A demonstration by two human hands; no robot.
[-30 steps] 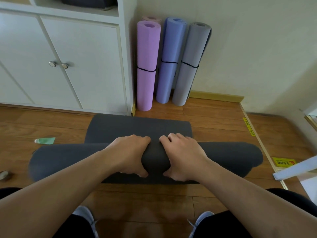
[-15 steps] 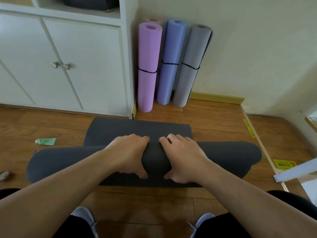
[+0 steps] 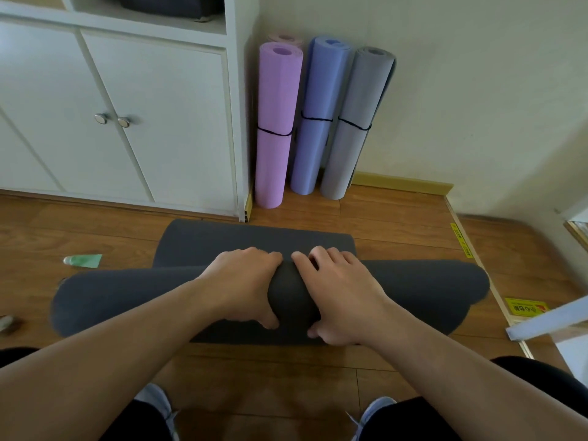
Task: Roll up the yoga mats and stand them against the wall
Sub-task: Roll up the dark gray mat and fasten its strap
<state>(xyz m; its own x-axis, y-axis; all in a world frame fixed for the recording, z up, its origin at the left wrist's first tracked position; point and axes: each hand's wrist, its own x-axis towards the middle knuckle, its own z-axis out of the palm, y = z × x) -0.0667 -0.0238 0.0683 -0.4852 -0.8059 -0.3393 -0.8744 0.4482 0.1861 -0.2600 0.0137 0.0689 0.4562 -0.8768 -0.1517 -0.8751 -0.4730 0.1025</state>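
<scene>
A dark grey yoga mat (image 3: 413, 291) lies across the wooden floor, mostly rolled into a thick roll, with a short flat end (image 3: 254, 240) still spread toward the cabinet. My left hand (image 3: 245, 281) and my right hand (image 3: 340, 291) grip the middle of the roll side by side, fingers curled over its top and thumbs on the near side. Three rolled mats stand upright against the wall: a pink one (image 3: 276, 122), a blue one (image 3: 318, 116) and a light grey one (image 3: 356, 122), each bound with a black band. The top of another pink roll (image 3: 284, 38) peeks from behind.
A white cabinet (image 3: 143, 122) with two round knobs stands at the left, right by the pink mat. A small green packet (image 3: 84, 261) lies on the floor left of the roll. A yellow sticker (image 3: 526, 310) and a threshold strip are at the right. My shoes (image 3: 156, 405) are below.
The roll has moved forward a little toward the cabinet under both hands, and the flat end has grown shorter. My right fingers have spread slightly.
</scene>
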